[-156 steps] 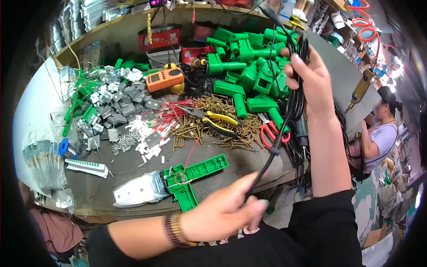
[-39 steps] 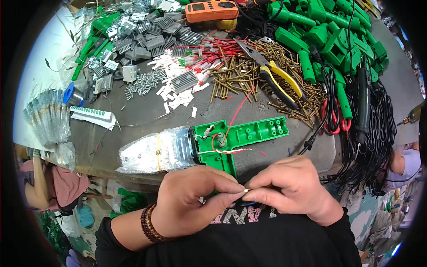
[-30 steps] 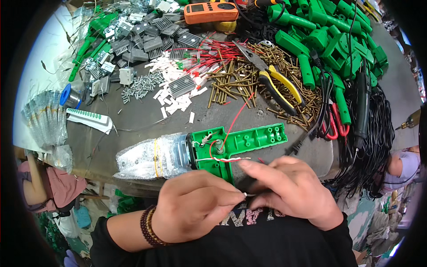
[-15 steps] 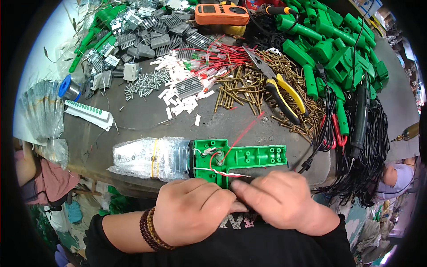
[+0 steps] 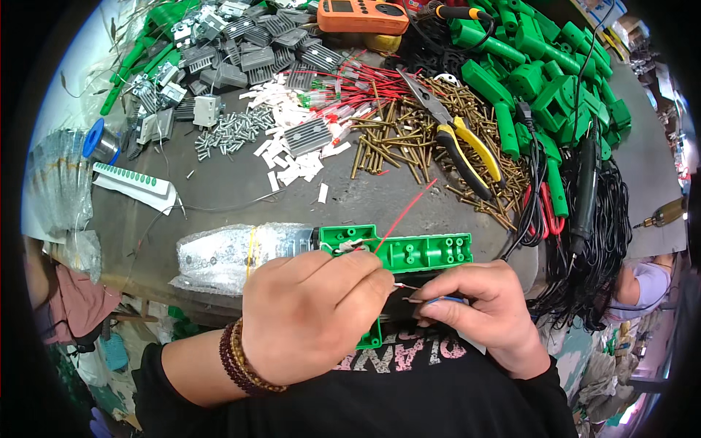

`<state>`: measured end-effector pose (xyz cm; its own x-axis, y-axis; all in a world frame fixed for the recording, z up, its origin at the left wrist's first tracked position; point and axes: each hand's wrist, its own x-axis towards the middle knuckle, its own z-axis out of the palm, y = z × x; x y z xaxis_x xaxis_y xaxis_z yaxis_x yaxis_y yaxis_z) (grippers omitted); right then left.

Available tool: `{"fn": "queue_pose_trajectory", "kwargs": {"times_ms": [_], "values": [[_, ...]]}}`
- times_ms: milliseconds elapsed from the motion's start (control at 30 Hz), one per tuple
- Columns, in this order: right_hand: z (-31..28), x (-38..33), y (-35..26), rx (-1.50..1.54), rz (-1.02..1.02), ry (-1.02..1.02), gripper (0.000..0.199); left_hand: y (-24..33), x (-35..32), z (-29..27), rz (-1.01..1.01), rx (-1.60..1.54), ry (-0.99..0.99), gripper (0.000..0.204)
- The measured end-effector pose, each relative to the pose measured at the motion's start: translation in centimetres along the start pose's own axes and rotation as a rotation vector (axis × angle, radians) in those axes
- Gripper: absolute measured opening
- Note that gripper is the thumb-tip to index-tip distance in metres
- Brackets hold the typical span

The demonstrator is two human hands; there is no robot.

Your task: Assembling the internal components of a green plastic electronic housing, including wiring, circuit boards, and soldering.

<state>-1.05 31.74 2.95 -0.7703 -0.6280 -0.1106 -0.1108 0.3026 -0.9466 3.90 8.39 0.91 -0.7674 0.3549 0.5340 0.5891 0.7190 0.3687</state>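
Wiring work sits low in the head view, just below centre, where the left hand (image 5: 310, 317) is curled over the near end of an open green plastic housing (image 5: 420, 252) and pinches thin wire ends (image 5: 403, 285) between thumb and forefinger. The right hand (image 5: 482, 314), at lower centre right, is closed on a small blue-tipped piece (image 5: 447, 299) and meets those same wire ends, so both grips are clenched on the join. A red wire (image 5: 409, 212) rises from the housing toward the middle of the frame, its far end loose. Left of the housing lies a part wrapped in clear bubble film (image 5: 234, 252), touching it. By my reading the job is mid-way: the housing lies open with its screw posts bare, no cover on it, and the wires are not yet tucked in. Across the upper frame wait brass screws (image 5: 394, 142), yellow-handled pliers (image 5: 460, 142), finned metal heat sinks (image 5: 255, 55), an orange meter (image 5: 361, 14) and a heap of green housings (image 5: 540, 80).
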Motion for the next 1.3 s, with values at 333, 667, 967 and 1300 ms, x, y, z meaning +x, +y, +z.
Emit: {"fn": "queue_pose_trajectory", "kwargs": {"times_ms": [333,667,967,1300], "values": [[1.4,1.2,-0.9,-0.029,0.049,0.109,0.012,-0.7,-0.8,1.8,0.012,-0.018,0.183,0.026],[2.3,1.8,-0.1,-0.152,-0.166,0.159,0.008,-0.7,-0.6,1.0,0.072,-0.01,0.216,0.033],[2.1,1.7,0.0,-0.287,-0.277,0.179,0.012,-0.5,-0.4,1.0,0.049,-0.022,0.202,0.03],[0.8,1.8,-2.7,-0.378,-0.437,0.033,0.014,-0.4,-0.3,0.0,-0.062,-0.255,0.014,0.022]]}}
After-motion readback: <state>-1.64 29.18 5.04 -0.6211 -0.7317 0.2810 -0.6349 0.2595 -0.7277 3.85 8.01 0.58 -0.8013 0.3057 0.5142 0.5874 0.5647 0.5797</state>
